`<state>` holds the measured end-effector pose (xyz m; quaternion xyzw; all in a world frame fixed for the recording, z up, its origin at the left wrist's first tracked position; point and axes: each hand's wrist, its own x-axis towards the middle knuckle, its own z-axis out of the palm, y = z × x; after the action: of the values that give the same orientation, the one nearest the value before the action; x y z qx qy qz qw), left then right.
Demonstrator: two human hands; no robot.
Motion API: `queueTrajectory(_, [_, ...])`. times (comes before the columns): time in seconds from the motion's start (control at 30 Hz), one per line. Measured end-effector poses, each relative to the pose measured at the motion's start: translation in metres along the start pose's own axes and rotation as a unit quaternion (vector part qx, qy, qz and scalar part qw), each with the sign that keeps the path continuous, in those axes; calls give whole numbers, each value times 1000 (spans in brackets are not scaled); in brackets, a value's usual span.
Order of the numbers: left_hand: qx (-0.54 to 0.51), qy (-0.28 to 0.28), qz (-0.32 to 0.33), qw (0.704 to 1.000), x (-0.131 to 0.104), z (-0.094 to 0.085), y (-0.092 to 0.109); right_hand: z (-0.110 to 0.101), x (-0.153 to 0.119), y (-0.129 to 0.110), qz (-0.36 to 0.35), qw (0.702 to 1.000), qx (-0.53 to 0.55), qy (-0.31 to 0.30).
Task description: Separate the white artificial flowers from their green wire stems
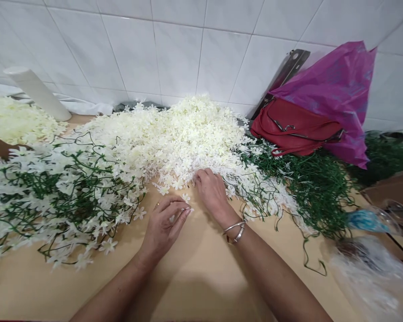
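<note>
My left hand is closed above the table, thumb and forefinger pinched on a small white artificial flower piece; a bit of white also shows by its palm. My right hand reaches to the near edge of a heap of cream-white artificial blossoms. Its fingers are curled down among thin white stamen-like strands, and whatever they grip is hidden. Between the two hands, a loose white blossom lies on the wooden table.
White flowers on green stems are piled at the left. To the right are green stems, a red bag, a purple plastic bag and clear plastic. A white roll leans near the tiled wall.
</note>
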<state>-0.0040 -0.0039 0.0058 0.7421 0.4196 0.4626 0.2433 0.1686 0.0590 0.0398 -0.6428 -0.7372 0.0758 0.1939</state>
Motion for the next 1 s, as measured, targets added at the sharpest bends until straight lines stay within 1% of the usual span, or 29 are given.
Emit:
queueTrajectory(0.07, [-31, 9, -22, 999, -1, 1, -3, -2, -4, 2, -11, 1000, 5, -13])
queueTrajectory(0.13, [-78, 14, -79, 994, -3, 3, -7, -8, -15, 7, -20, 999, 33, -28])
queueTrajectory(0.17, [-105, 19, -113, 988, -5, 4, -9, -12, -21, 11, -20, 998, 53, -27])
queueTrajectory(0.23, [-161, 34, -176, 971, -6, 7, -11, -19, -33, 18, 1, 994, 113, -2])
queueTrajectory(0.3, [-217, 52, -219, 950, -5, 8, -10, -23, -43, 23, 35, 980, 193, 24])
queueTrajectory(0.4, [-271, 80, -269, 921, 3, 6, -1, -23, -53, 25, 62, 950, 304, 44])
queueTrajectory(0.5, [-304, 83, -310, 897, 12, 3, 10, -18, -58, 24, 73, 931, 354, 56])
queueTrajectory(0.57, [-317, 75, -330, 886, 16, 2, 15, -14, -59, 23, 90, 922, 372, 47])
queueTrajectory(0.63, [-325, 72, -342, 879, 17, 2, 17, -9, -60, 23, 111, 907, 404, 33])
queueTrajectory(0.8, [-321, 63, -356, 875, 18, 4, 20, -7, -60, 23, 150, 840, 521, 21])
queueTrajectory(0.9, [-307, 66, -352, 882, 20, 7, 22, -8, -59, 24, 166, 810, 563, 15])
queueTrajectory(0.93, [-302, 71, -349, 884, 21, 8, 23, -8, -59, 25, 168, 805, 569, 11])
queueTrajectory(1.0, [-293, 82, -347, 887, 23, 11, 24, -7, -59, 26, 161, 808, 567, 2])
